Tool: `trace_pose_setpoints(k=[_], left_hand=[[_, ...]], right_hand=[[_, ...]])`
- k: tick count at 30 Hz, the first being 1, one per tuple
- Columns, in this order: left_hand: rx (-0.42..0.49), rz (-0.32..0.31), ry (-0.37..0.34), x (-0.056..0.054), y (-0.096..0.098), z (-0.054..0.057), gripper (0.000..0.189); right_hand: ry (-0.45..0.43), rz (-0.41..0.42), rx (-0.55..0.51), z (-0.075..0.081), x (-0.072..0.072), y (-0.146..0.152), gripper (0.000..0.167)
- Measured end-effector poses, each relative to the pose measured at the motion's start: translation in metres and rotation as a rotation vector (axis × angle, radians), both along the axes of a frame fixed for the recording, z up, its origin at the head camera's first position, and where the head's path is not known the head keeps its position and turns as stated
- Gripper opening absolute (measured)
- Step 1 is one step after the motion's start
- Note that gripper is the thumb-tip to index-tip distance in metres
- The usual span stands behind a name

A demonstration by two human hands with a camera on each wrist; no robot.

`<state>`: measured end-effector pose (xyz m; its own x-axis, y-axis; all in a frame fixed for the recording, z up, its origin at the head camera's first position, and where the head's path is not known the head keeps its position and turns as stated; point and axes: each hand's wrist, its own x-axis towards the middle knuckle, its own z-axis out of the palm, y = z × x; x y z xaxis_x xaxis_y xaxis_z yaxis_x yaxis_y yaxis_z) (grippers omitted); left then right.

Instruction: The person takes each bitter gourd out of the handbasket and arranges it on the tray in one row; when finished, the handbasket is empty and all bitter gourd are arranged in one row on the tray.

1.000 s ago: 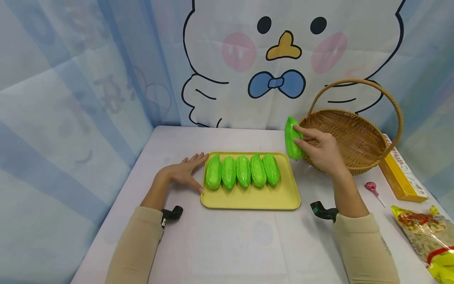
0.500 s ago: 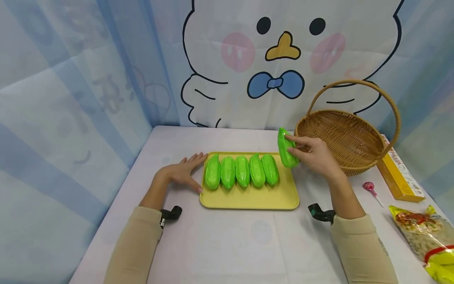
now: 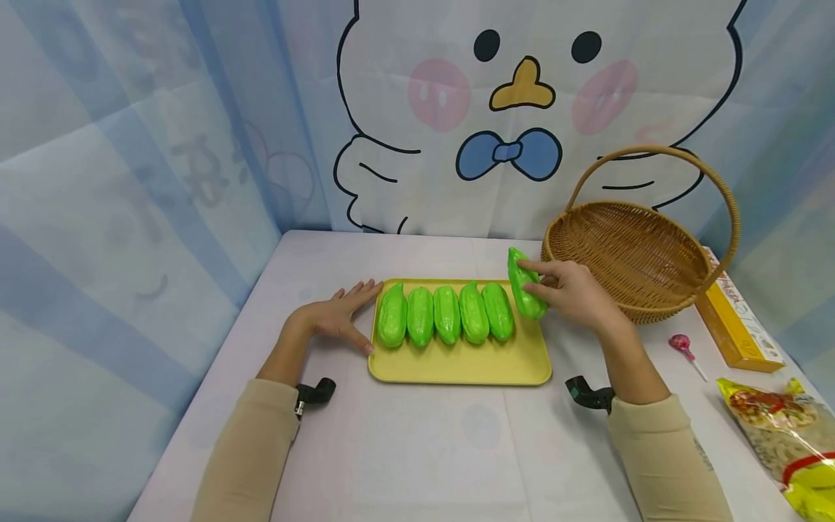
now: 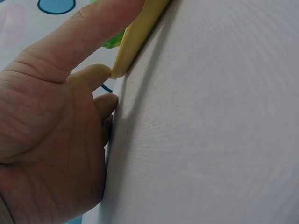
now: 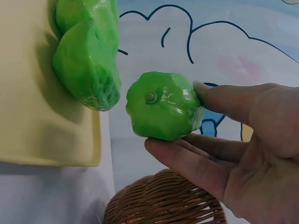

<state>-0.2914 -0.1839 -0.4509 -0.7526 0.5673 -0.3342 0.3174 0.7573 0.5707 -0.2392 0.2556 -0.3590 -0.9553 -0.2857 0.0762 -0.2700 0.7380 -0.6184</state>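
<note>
My right hand (image 3: 572, 293) pinches a glossy green gourd-like toy vegetable (image 3: 525, 290) between thumb and fingers. The right wrist view shows the held vegetable (image 5: 163, 105) end-on, with a small stem nub and lobed sides, apart from the tray's row. Several matching green vegetables (image 3: 446, 315) lie side by side on a yellow tray (image 3: 457, 370). The held one is over the tray's back right corner. My left hand (image 3: 335, 319) lies spread at the tray's left edge, thumb and index fingertip against the rim. In the left wrist view, the left hand (image 4: 51, 116) has extended fingers and holds nothing.
A wicker basket (image 3: 633, 254) with a tall handle stands at the back right. Beside it lie a yellow box (image 3: 744, 326), a pink lollipop (image 3: 682, 344) and a yellow food bag (image 3: 783, 435). A cartoon-printed curtain (image 3: 424, 181) closes off the back.
My right hand has carried the green vegetable left and down, away from the basket's front to the tray's right end. The left hand has stayed at the tray's edge.
</note>
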Motion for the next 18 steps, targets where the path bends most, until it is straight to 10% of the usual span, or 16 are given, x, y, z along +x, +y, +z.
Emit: trace_pose_setpoints(k=[18], left_hand=[[-0.002, 0.010, -0.007, 0.002, 0.000, 0.002, 0.140]], right_hand=[[-0.038, -0.007, 0.255, -0.015, -0.002, -0.006, 0.051]])
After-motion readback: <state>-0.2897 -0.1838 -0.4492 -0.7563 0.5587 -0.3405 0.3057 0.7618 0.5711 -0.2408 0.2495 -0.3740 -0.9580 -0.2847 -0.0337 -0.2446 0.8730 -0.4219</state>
